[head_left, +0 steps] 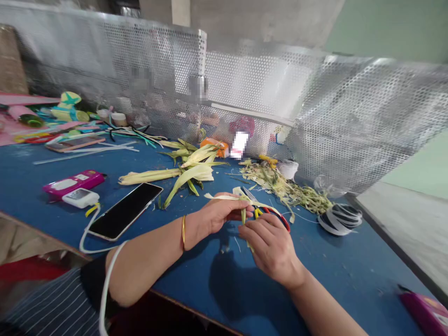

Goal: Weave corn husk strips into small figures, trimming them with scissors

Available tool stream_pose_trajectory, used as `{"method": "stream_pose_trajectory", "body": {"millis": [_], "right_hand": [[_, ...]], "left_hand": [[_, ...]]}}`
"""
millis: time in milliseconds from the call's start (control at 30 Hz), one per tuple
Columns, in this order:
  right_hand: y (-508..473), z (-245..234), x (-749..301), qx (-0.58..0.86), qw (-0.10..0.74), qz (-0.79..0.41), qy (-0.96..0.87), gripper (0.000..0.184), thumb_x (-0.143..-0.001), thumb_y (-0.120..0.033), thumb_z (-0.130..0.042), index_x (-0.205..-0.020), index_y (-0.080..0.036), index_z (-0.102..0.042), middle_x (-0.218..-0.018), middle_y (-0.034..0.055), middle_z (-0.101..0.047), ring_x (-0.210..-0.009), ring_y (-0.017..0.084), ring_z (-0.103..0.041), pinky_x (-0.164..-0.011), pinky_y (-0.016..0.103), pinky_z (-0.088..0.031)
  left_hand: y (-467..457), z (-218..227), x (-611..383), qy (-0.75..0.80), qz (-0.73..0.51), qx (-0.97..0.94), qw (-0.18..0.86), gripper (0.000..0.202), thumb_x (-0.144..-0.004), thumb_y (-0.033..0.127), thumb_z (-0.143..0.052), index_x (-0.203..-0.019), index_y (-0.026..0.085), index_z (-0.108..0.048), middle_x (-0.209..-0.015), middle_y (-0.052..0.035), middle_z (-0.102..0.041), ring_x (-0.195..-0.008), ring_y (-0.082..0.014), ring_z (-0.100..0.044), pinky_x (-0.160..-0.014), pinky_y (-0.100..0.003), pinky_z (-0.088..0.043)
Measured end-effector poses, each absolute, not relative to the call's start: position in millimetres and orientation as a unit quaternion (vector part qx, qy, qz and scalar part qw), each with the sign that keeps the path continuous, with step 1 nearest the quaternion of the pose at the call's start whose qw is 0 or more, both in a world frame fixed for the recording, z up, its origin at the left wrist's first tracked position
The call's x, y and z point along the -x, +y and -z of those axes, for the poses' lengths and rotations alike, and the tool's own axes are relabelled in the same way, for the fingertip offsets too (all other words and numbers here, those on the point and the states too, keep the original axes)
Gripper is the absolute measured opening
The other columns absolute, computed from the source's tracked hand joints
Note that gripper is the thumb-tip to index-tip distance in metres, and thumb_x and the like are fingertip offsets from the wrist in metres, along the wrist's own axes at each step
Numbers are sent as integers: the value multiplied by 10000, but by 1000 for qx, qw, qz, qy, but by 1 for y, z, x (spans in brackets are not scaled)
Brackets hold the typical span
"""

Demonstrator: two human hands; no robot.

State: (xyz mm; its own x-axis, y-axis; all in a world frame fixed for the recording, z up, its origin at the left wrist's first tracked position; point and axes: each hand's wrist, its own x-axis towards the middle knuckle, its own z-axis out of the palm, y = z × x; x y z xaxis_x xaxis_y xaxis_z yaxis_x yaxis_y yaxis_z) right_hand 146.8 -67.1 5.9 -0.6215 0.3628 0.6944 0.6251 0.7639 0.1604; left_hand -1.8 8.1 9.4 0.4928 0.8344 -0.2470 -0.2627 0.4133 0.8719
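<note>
Striped dark clothing (52,305) fills the lower left corner, with a white cable (106,289) looping over the person's left forearm. Both bare hands meet near the middle of a blue tabletop (353,284). On the left wrist is a gold bangle (183,232). The left hand (220,212) pinches a pale green husk strip (244,215) between thumb and fingers; the right hand (271,245), knuckles up, has its fingers curled around the strip's lower part. The strip stands roughly upright between them, just above the tabletop, and a paler piece crosses its top.

Scissors (286,225) with red and yellow handles lie just behind the right hand, partly hidden. Beyond the hands, larger husks (196,173) lie in a loose heap, with shredded scraps (273,183) to their right and a black-and-white coil (339,220) farther right. Left of the hands are a dark-screened phone (126,211), a white device (80,198) and a magenta device (75,183). Another magenta object (425,308) is cut off at the lower right. Perforated metal panels (140,56) line the back; a small bright rectangle (240,143) before them is blurred.
</note>
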Motion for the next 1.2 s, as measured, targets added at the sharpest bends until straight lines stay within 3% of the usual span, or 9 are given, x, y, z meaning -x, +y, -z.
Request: {"method": "stream_pose_trajectory", "body": {"millis": [167,233,367,467,633,833,1067,1200], "right_hand": [[-70,-5,-142,235,332,153,-901,245,-927,-74,-398,-956,-156,-626,-790,66,-711,-716,172,-637,-803,359,-464],[-68,-7,-146,225,333,155,-902,241,-921,-69,-427,-1046,-146,-617,-855,79,-721,-788,184,-660,-831,355,-465],[-57,-8,-162,391,381,205,-812,302,-923,-233,-557,-1212,-144,-555,-1069,143,-697,-988,264,-641,-852,396,-448],[-47,-4,-172,504,360,135,-773,197,-951,-343,-521,-1044,-193,-611,-915,82,-720,-852,241,-656,-815,380,-448],[-43,4,-170,509,306,72,-801,231,-980,-259,-440,-808,-208,-586,-733,23,-687,-678,176,-613,-890,352,-405],[-48,-5,-172,511,290,54,-807,275,-961,-238,-437,-716,-212,-558,-634,-1,-612,-627,150,-550,-869,321,-371],[-46,-15,-183,603,306,-101,-730,327,-901,-368,-487,-626,-219,-584,-533,-27,-529,-554,137,-476,-584,259,-324],[-40,-13,-189,600,332,-278,-673,303,-829,-452,-550,-710,-211,-690,-652,7,-642,-649,168,-557,-605,269,-377]], "left_hand": [[8,-10,2,350,-351,-409,766,191,-690,217,-810,-746,101,-669,-753,-50,-697,-666,-123,-646,-660,-234,-522],[8,-11,3,354,-343,-419,763,183,-698,221,-795,-743,102,-664,-739,-44,-694,-652,-116,-637,-646,-226,-512],[8,-15,5,370,-328,-452,742,184,-665,213,-787,-729,115,-644,-668,-20,-660,-587,-112,-610,-620,-239,-497],[8,-15,5,361,-298,-465,751,222,-646,240,-783,-757,121,-632,-645,-13,-633,-568,-122,-598,-611,-263,-480],[7,-12,4,332,-302,-493,745,319,-593,303,-822,-736,141,-586,-597,41,-535,-505,-68,-462,-502,-223,-336],[4,-18,2,366,-285,-503,729,317,-586,253,-782,-650,170,-483,-510,103,-350,-442,-31,-207,-459,-248,-78],[9,-24,7,388,-260,-482,741,297,-566,226,-768,-621,168,-482,-514,87,-400,-426,-26,-201,-461,-258,-47],[13,-22,8,382,-256,-503,732,228,-646,261,-716,-610,150,-520,-533,64,-434,-420,-22,-192,-457,-247,-55]]}}
